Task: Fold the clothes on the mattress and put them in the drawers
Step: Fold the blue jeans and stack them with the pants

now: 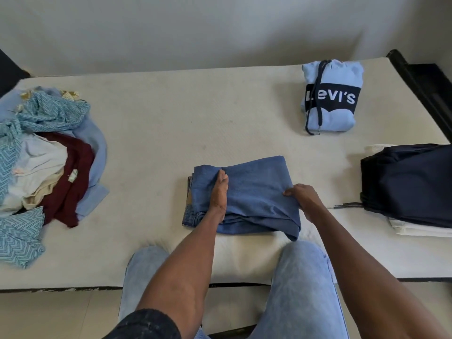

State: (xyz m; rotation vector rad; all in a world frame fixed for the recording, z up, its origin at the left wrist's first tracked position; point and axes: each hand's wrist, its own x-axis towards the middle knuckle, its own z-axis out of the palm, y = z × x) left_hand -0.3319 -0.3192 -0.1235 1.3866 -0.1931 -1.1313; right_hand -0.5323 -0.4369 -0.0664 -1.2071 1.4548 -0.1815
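Observation:
A pair of blue jeans (256, 192) lies folded into a compact rectangle on the cream mattress (159, 123), right in front of my knees. My left hand (219, 192) rests edge-on across the left part of the jeans, fingers straight and pressing down. My right hand (304, 199) pinches the right edge of the folded denim. A heap of unfolded clothes (46, 162) sits at the mattress's left: teal patterned fabric, a maroon top, white and light-blue pieces.
A folded light-blue hoodie (332, 96) with a dark logo band lies at the back right. A folded dark navy garment (408, 184) sits on white folded cloth at the right edge. A black bed frame (425, 81) borders the far right. A wall runs behind.

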